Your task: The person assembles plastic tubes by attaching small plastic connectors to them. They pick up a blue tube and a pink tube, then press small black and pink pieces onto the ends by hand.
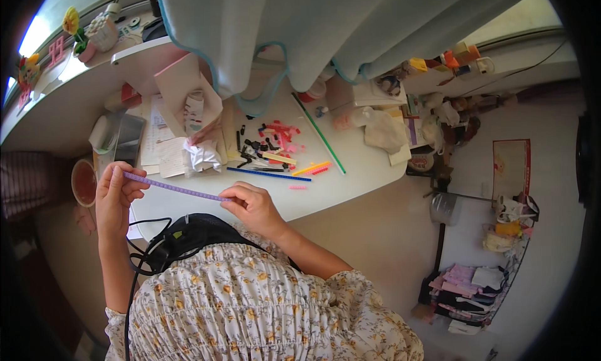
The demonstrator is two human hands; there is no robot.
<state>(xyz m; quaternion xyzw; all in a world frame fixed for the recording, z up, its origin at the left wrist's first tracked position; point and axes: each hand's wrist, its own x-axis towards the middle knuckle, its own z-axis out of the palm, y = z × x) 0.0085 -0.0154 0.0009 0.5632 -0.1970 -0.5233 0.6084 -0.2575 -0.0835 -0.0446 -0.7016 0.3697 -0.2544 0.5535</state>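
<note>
A thin purple strip (pixel 178 188) with a row of small, even marks along it is stretched between my two hands, over the table's near edge. My left hand (pixel 119 187) pinches its left end between thumb and fingers, a little higher than the other end. My right hand (pixel 249 204) grips the right end with its fingertips. Beyond the strip, a blue stick (pixel 269 174) lies flat on the white table (pixel 250 197). Beside it rest a yellow strip (pixel 311 168) and a small pink strip (pixel 298 188).
Black pieces (pixel 250 153) and pink pieces (pixel 285 136) lie heaped mid-table. A long green stick (pixel 319 133) slants to their right. Papers, a white plastic bag (pixel 203 156) and a pink box (pixel 188 89) crowd the left. A black cable (pixel 133 261) runs by my left forearm; a curtain (pixel 282 23) hangs behind.
</note>
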